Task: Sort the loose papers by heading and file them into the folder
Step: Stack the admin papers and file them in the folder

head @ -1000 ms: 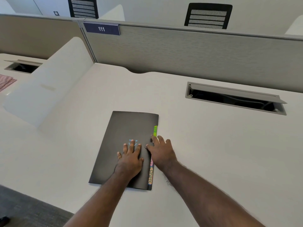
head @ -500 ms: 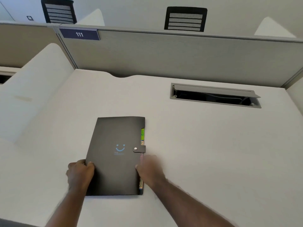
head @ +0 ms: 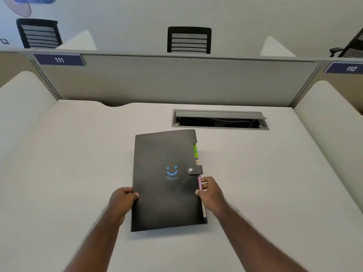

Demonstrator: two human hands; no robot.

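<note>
Hands first: left hand point(head: 123, 199) grips the near left edge of the black folder point(head: 167, 193), fingers curled round that edge, thumb on the cover. Right hand point(head: 211, 193) pinches the opposite edge, thumb on top and fingers curled against the coloured tab edges point(head: 200, 182) that stick out there. Between the two grips the folder lies closed, long side running away from the person; whether it rests flat on the white desk point(head: 78, 173) or is lifted a touch, I cannot tell. Just beyond the right grip, the strap with a metal snap point(head: 190, 170) is fastened across the cover's edge, beside a blue smiley print point(head: 172, 171). Further up that edge, a green tab point(head: 195, 151) peeks out. Past the folder's far end sits an open cable hatch point(head: 220, 119), then the grey partition point(head: 176, 81) with a plate reading 111 point(head: 59, 60), and a black chair back point(head: 189, 40) behind it.
</note>
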